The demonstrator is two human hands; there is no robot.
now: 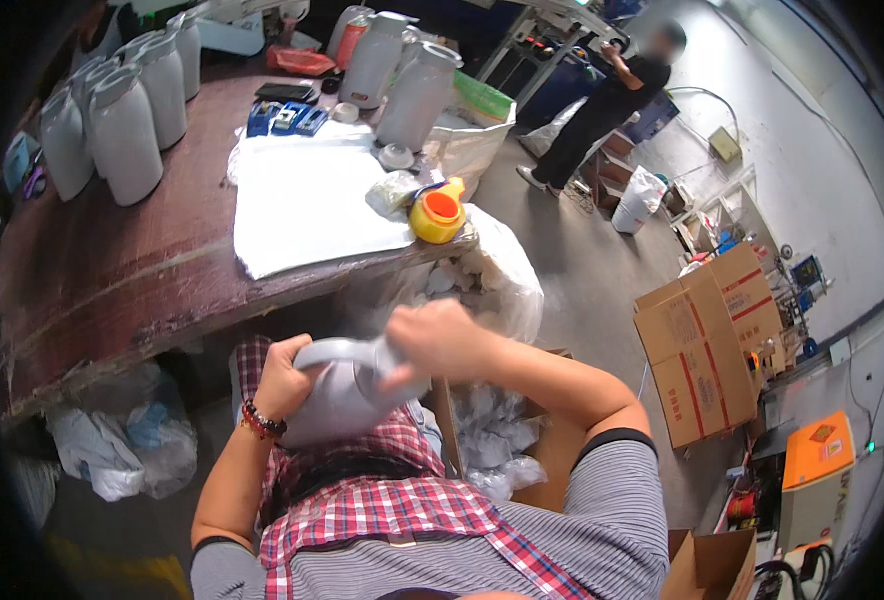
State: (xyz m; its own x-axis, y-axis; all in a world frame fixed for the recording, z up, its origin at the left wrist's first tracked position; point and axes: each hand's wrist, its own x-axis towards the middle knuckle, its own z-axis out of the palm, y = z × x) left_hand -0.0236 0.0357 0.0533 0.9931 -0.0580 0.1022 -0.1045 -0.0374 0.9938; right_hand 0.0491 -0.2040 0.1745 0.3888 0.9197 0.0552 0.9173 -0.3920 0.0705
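Observation:
A grey plastic jug [327, 408] lies tilted over my lap, against a red checked apron. My left hand [284, 378] is closed on its curved handle. At the rim end of the jug is my right hand [434, 340], its fingers curled in and slightly blurred. The thumb points down at the jug's mouth. Whatever is inside that fist, if anything, is hidden from view.
A worn brown table [152, 275] stands ahead, with several grey jugs [127, 140], white sheets [307, 205] and a yellow tape dispenser [437, 215]. A cardboard box [552, 440] of clear plastic bags is at my right. A person [612, 110] stands farther off.

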